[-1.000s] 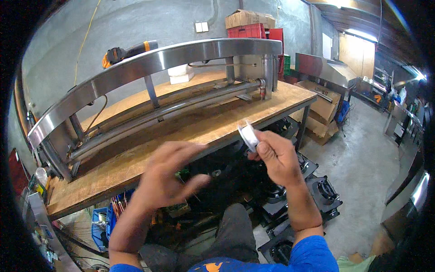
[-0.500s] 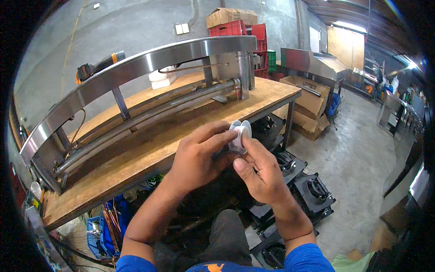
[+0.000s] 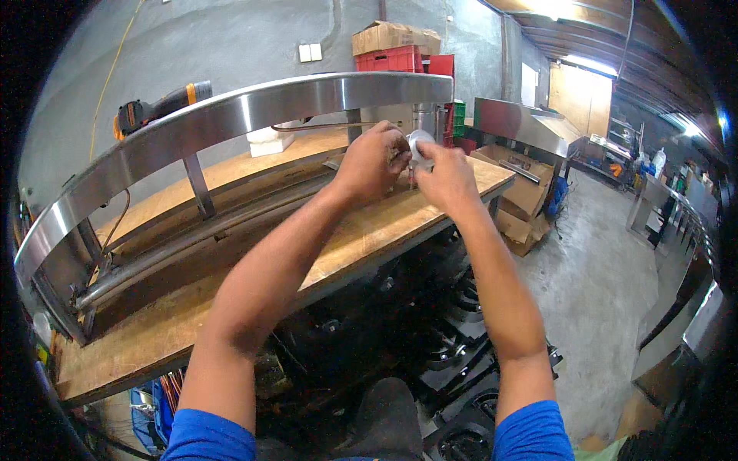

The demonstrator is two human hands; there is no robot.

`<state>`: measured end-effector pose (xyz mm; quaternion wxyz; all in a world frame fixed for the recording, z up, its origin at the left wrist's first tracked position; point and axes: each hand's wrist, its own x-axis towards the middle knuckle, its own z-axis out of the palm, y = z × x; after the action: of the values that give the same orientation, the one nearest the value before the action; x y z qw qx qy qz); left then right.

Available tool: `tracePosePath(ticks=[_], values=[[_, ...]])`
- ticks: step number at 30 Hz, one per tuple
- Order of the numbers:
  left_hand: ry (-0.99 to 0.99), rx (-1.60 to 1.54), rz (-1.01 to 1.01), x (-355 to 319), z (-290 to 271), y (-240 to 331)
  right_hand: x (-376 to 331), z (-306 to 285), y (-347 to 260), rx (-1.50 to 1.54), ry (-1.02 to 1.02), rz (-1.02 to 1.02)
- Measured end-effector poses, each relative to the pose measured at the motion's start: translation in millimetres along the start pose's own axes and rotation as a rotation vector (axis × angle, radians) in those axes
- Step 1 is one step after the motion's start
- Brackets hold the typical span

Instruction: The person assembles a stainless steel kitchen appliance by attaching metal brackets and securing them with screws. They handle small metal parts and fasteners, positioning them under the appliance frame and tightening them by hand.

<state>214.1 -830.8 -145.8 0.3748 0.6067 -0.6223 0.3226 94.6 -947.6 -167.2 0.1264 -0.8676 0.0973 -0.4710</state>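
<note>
A white spool of thread seal tape (image 3: 420,146) sits between my hands, close to the right end of the metal frame (image 3: 261,107). My right hand (image 3: 450,178) is closed on the spool from its right side. My left hand (image 3: 373,163) is just left of it, fingers curled together; what they pinch is too small and hidden to make out. Behind my left hand runs a steel pipe (image 3: 219,224) along the inside of the frame. The pipe's right end, with its fitting, is mostly covered by my hands.
The frame rests on a wooden-topped table (image 3: 146,342). On its upper edge lies an orange and black power tool (image 3: 157,107). A white block (image 3: 269,142) stands behind the pipe. Black burner units (image 3: 453,346) fill the floor below; cardboard boxes (image 3: 519,188) stand right of the table.
Both hands have moved forward and up with the spool, from in front of the table to the pipe's right end. My arms are stretched further out.
</note>
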Motion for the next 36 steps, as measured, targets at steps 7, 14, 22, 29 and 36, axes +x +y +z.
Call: tracePosePath(ticks=[7, 14, 22, 29, 36], values=[[-0.281, -0.067, -0.302, 39, 16, -92, 74, 52, 25, -0.265, -0.012, 0.005], [-0.414, -0.001, -0.228, 61, 22, -150, 118, 86, 58, -0.364, -0.010, -0.213], [-0.569, -0.262, -0.406, 54, 31, -185, 132, 105, 81, -0.032, -0.224, -0.149], [-0.574, -0.245, -0.361, 54, 29, -180, 133, 111, 89, -0.188, -0.277, -0.179], [-0.650, -0.156, -0.414, 55, 22, -168, 127, 104, 80, -0.231, -0.303, -0.224]])
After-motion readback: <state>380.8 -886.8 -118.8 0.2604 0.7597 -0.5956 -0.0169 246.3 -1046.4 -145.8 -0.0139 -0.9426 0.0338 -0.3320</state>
